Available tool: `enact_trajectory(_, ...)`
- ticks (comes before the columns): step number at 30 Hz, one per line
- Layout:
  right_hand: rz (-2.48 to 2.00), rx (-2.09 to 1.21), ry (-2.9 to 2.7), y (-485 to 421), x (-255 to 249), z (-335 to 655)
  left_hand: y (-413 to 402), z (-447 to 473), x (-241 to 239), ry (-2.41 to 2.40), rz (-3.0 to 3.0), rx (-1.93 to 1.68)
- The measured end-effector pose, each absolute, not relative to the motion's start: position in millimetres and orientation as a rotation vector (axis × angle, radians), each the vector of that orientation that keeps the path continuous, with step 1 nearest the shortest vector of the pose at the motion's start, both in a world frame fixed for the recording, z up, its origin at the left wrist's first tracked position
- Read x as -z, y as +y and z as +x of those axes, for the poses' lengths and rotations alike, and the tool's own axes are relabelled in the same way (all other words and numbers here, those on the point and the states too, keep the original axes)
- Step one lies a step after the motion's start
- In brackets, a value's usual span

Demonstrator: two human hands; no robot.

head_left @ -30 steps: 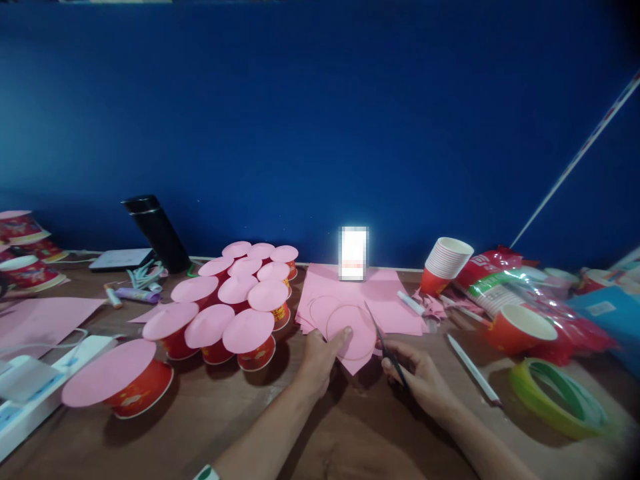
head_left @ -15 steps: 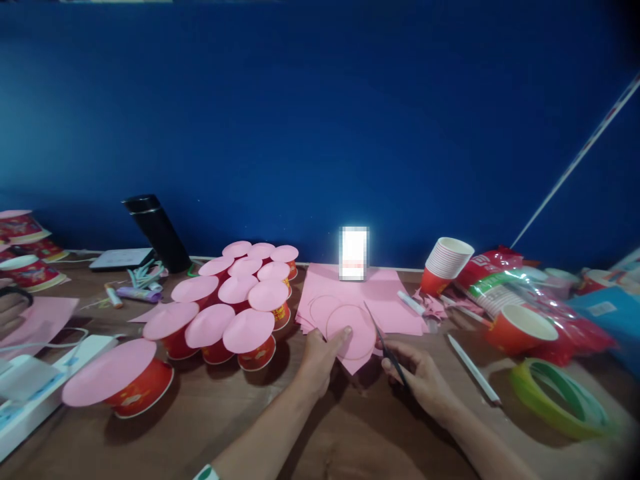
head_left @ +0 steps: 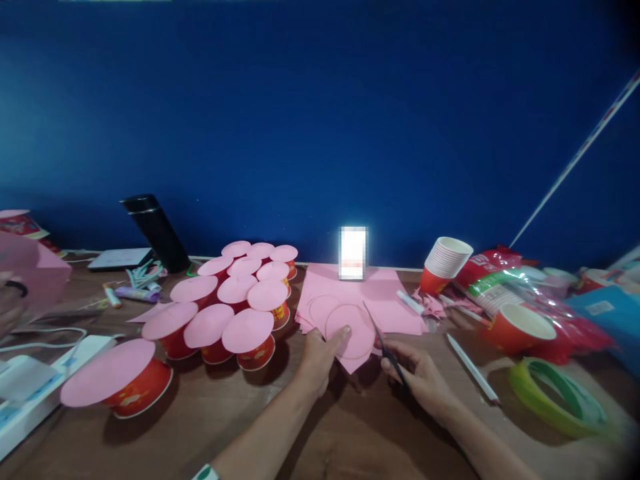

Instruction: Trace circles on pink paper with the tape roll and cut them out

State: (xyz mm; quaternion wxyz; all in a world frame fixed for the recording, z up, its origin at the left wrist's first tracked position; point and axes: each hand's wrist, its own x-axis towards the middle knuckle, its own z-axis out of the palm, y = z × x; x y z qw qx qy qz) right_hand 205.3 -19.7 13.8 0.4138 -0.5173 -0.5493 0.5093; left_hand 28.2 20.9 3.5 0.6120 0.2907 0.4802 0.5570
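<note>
My left hand [head_left: 316, 359] pinches a pink paper sheet [head_left: 353, 333] with a circle drawn on it, thumb on top. Right beside it, my right hand [head_left: 419, 375] grips black scissors [head_left: 384, 347], whose blades point up along the right side of the circle. A stack of pink paper [head_left: 380, 297] lies behind, by the wall. To the left stand several upturned red paper cups topped with pink paper discs [head_left: 247, 331].
A stack of red cups [head_left: 443, 263] lies tilted at right, with a single red cup [head_left: 517, 328], a yellow-green tape ring [head_left: 555, 397], a white pen [head_left: 473, 377] and plastic bags. A black flask [head_left: 157, 230] leans at the wall. Another person's hand [head_left: 13, 303] lifts pink paper at far left.
At far left another person's hand has come in and lifted the pink sheet off the table. My hands, the paper and the scissors have hardly moved.
</note>
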Motion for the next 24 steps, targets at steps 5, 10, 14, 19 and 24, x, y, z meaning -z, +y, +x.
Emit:
enact_trajectory(5,-1.295,-1.286,-1.356,-20.9,-15.5,203.7,20.9,27.6,-1.8,1.109,0.695,-1.279)
enact_trajectory(10,-1.297,-1.293,-1.363,-20.7,-17.7,203.8,22.3,26.9,1.3,1.129,0.715,-1.263)
enact_trajectory(14,-1.27,-1.302,-1.408,-19.7,-16.8,205.4,22.5,27.0,2.8,1.117,0.692,-1.263)
enact_trajectory(19,-1.254,-1.307,-1.379,-21.3,-17.5,204.2,21.8,27.3,1.3,1.085,0.7,-1.255)
enact_trajectory(24,-1.268,-1.311,-1.355,-23.3,-20.5,202.5,21.6,26.7,-0.1,1.084,0.671,-1.259)
